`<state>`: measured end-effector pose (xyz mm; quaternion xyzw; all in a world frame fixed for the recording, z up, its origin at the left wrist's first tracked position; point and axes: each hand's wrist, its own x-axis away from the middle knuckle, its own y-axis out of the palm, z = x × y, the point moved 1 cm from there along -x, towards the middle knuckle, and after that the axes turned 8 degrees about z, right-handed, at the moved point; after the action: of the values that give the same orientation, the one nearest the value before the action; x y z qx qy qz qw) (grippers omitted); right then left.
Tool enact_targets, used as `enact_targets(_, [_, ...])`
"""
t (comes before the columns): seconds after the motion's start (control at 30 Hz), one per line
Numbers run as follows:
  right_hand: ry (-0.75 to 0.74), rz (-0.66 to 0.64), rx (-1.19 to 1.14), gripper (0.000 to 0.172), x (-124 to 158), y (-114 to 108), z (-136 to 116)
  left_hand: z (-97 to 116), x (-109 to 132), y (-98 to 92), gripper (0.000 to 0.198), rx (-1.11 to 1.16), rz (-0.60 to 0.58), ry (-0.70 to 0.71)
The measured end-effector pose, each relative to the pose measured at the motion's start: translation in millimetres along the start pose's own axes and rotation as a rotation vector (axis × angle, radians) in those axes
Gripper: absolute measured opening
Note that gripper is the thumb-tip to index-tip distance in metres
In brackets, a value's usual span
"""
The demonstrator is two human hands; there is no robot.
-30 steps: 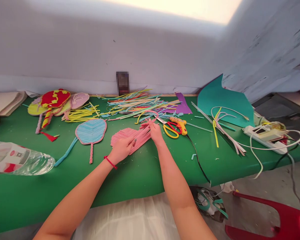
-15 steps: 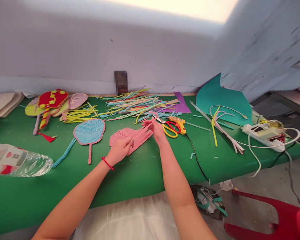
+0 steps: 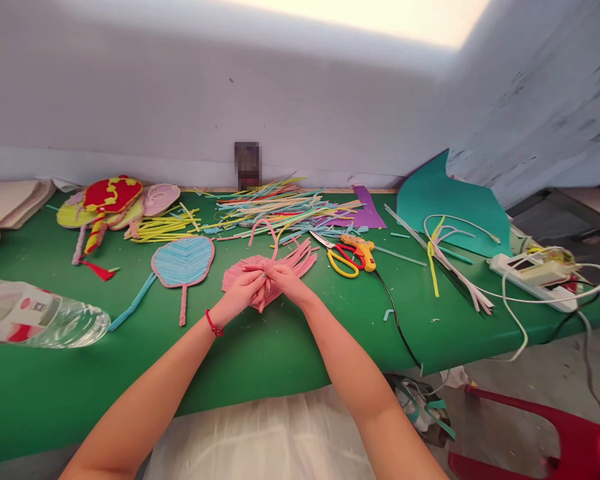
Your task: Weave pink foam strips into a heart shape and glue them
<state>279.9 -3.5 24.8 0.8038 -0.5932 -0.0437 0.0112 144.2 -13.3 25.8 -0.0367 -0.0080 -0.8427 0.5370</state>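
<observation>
A pink bundle of fuzzy pipe cleaners [image 3: 240,268], laid side by side into a leaf-like shape, rests on the table in front of me. My left hand [image 3: 243,293] is closed on its near side, and a red bracelet circles that wrist. Meeting it over the middle of the pink piece, my right hand [image 3: 285,280] has its fingers pinched together. From those fingers a single pink pipe cleaner [image 3: 276,241] curves upward and bends over to the left. Loose pink ends fan out to the right. The fingertips overlap, so their exact contact is partly hidden.
Left of the pink piece lies a finished blue fan [image 3: 184,261], with a water bottle [image 3: 40,317] nearer me. Scissors [image 3: 344,260] and a yellow glue gun [image 3: 360,250] lie to the right. Behind are heaped pipe cleaners [image 3: 280,210]; a power strip [image 3: 530,283] sits far right.
My right hand has come down and left from the loose pink ends to meet my left hand. One pink pipe cleaner now arches up above the hands. The view has shifted slightly.
</observation>
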Motion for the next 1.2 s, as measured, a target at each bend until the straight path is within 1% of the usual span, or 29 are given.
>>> enact_targets(0.17, [-0.061, 0.034, 0.008, 0.066, 0.7, 1.3, -8.6, -0.9, -2.8, -1.8, 0.047, 0.013, -0.010, -0.017])
enact_targets(0.3, [-0.076, 0.146, -0.012, 0.064, 0.7, -1.5, -11.5, 3.3, -0.6, -1.9, 0.043, 0.018, -0.022, -0.032])
enact_targets(0.37, [-0.075, 0.211, -0.008, 0.062, 0.4, -5.7, -11.5, 3.8, 0.7, -1.2, 0.043, 0.022, -0.028, -0.044])
enact_targets(0.47, [-0.079, 0.266, 0.002, 0.059, -0.7, -14.3, -10.6, 2.6, 1.2, 0.4, 0.043, 0.025, -0.038, -0.057])
enact_targets(0.53, [-0.079, 0.298, -0.018, 0.059, -1.6, -20.4, -9.9, 2.2, 1.0, 1.5, 0.041, 0.024, -0.045, -0.062])
enact_targets(0.67, [-0.090, 0.422, -0.067, 0.058, -2.5, -31.9, -9.5, 4.5, 1.3, 4.1, 0.040, 0.014, -0.063, -0.070])
enact_targets(0.73, [-0.099, 0.448, -0.081, 0.057, -2.7, -37.1, -9.2, 6.5, 2.1, 5.2, 0.040, 0.007, -0.072, -0.073])
enact_targets(0.8, [-0.103, 0.474, -0.118, 0.055, -3.3, -43.5, -8.3, 8.3, 3.3, 6.1, 0.040, -0.005, -0.083, -0.078])
enact_targets(0.97, [-0.101, 0.636, -0.272, 0.048, -4.2, -64.3, -4.6, 9.5, 5.6, 8.7, 0.041, -0.041, -0.121, -0.084])
enact_targets(1.07, [-0.083, 0.656, -0.350, 0.044, -4.3, -72.8, -4.0, 8.1, 4.8, 10.5, 0.041, -0.057, -0.145, -0.077])
enact_targets(1.2, [-0.095, 0.725, -0.480, 0.036, -2.1, -82.0, -6.7, 7.1, 5.2, 9.7, 0.042, -0.073, -0.182, -0.083])
